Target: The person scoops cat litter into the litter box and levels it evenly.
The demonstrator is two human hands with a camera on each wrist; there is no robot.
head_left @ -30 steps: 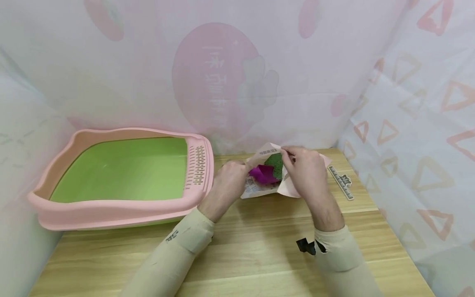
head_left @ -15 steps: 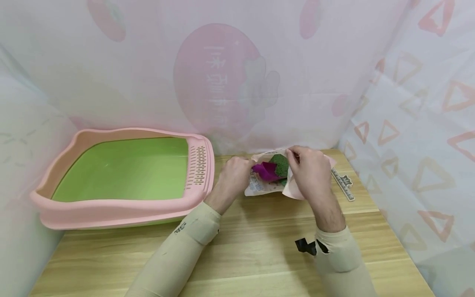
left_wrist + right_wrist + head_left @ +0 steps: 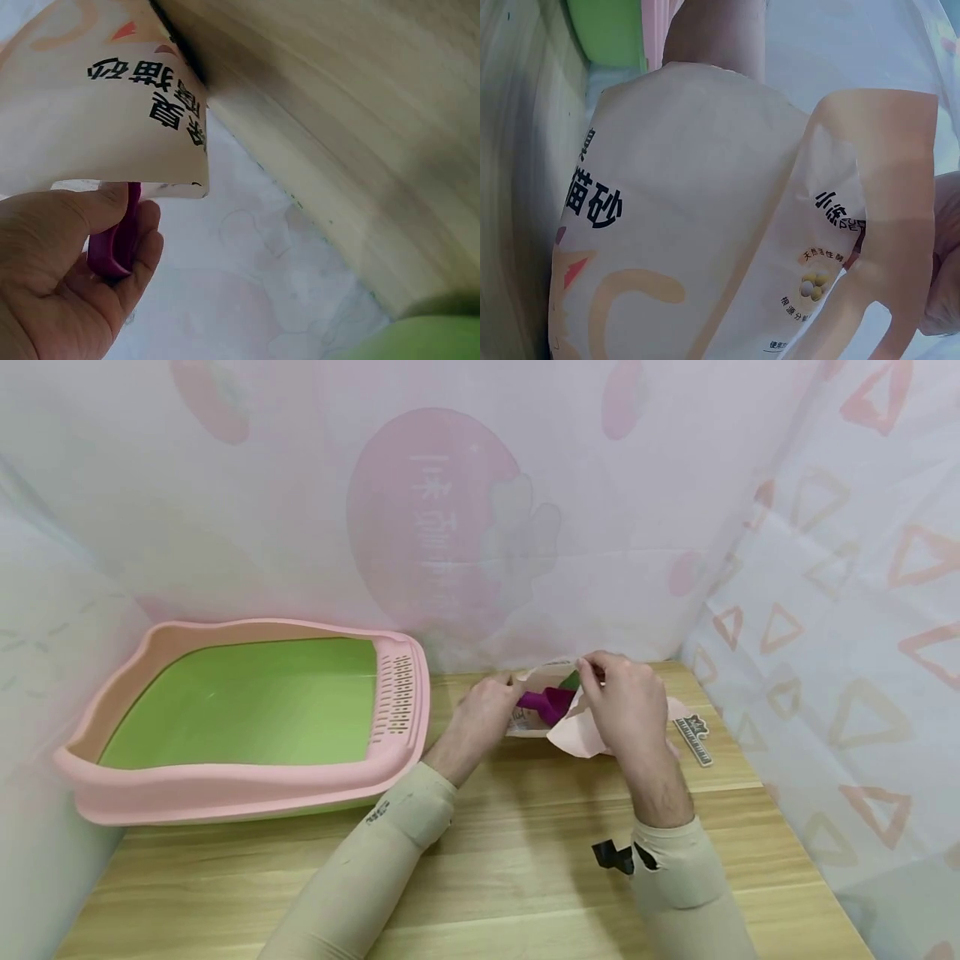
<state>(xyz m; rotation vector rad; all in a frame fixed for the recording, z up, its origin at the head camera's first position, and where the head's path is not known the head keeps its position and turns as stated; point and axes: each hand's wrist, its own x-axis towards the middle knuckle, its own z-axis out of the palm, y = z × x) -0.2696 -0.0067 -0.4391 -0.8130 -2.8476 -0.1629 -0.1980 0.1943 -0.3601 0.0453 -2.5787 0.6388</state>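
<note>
In the head view, my left hand [image 3: 483, 718] grips the handle of a purple scoop [image 3: 553, 703], whose head sits inside the mouth of a cat litter bag [image 3: 576, 733]. The left wrist view shows fingers curled round the scoop's handle [image 3: 112, 251], just outside the bag [image 3: 90, 142]. My right hand [image 3: 630, 706] pinches the bag's pale upper edge. Some green litter [image 3: 572, 680] shows behind the scoop; the bag's wall hides the rest. In the right wrist view the printed bag [image 3: 690, 172] fills the middle, with part of my right hand [image 3: 946, 255] at the edge.
A pink-rimmed litter box [image 3: 247, 777] with a green floor [image 3: 262, 702] stands on the left of the wooden table [image 3: 525, 860]. A small ruler-like piece with a cat shape [image 3: 693, 739] lies right of the bag. Printed cloth walls stand behind and at the sides.
My left hand has moved right, pushing the scoop further into the bag. The bag's near flap now covers more of the opening, and less green litter shows. My right hand keeps its pinch.
</note>
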